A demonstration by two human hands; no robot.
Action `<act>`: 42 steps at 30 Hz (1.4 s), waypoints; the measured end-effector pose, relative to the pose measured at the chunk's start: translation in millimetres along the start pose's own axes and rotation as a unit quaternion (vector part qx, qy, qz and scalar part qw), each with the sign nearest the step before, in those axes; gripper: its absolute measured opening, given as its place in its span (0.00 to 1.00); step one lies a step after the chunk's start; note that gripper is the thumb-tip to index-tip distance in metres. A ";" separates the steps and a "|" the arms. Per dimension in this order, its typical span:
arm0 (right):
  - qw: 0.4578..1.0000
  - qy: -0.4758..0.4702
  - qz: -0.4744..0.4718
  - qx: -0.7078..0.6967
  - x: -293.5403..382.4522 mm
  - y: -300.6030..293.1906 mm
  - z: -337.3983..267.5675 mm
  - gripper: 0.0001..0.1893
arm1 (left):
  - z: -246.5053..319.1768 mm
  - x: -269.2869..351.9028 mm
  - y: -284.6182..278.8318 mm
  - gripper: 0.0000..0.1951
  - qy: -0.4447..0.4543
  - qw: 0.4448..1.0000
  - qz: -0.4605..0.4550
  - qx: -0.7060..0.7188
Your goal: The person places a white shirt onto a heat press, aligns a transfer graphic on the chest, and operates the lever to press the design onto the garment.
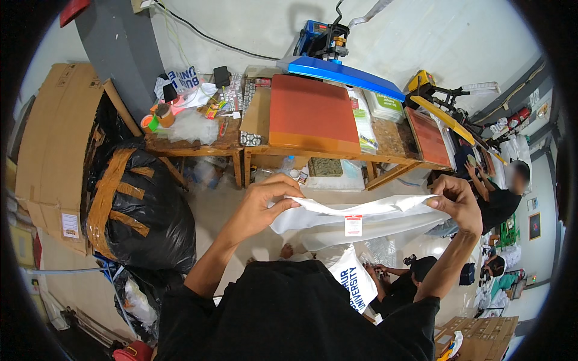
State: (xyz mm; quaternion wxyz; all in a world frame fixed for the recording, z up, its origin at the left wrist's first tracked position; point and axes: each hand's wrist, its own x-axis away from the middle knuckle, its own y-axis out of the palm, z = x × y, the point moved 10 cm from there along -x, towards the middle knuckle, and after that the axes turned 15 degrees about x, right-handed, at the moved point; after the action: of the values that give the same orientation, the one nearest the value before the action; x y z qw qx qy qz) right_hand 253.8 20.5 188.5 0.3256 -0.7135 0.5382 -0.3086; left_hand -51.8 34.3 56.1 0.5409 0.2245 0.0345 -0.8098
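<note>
A white cloth garment [325, 234] hangs stretched between my two raised hands, its upper edge sagging in the middle. A small red-and-white label [353, 225] that bears writing is fixed inside that edge. My left hand [282, 198] pinches the edge at one end between thumb and fingers. At the other end my right hand [454, 205] grips it the same way. Beyond the cloth stands a heat press, its orange-red lower platen [314, 110] uncovered and its blue upper platen [345, 77] swung up behind.
Wooden tables [393, 153] run along the wall. A second heat press with a yellow platen [442, 118] stands to the right. On the left sit a large taped black bag [158, 212] and a cardboard box [58, 149]. A person [408, 280] is low at right; another [501, 198] works farther off.
</note>
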 end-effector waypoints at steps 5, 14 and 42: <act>1.000 -0.012 0.002 0.017 -3.4 1.2 2.9 0.12 | -14.9 1.6 -22.6 0.11 -0.083 0.989 0.092 0.078; 1.000 0.027 0.015 0.000 -5.9 5.1 15.4 0.14 | 10.9 -1.3 -17.9 0.17 -0.047 0.996 -0.075 -0.001; 0.968 -0.015 0.218 -0.124 -45.9 32.4 109.1 0.20 | 66.3 -49.0 -91.7 0.10 -0.070 0.981 0.007 -0.178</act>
State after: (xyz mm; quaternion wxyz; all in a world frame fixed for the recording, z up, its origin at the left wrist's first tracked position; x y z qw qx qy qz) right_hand 311.3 72.7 93.4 0.3021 -0.6182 0.7099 -0.1504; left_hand -139.8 94.5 118.0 0.5788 0.0669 0.1388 -0.8008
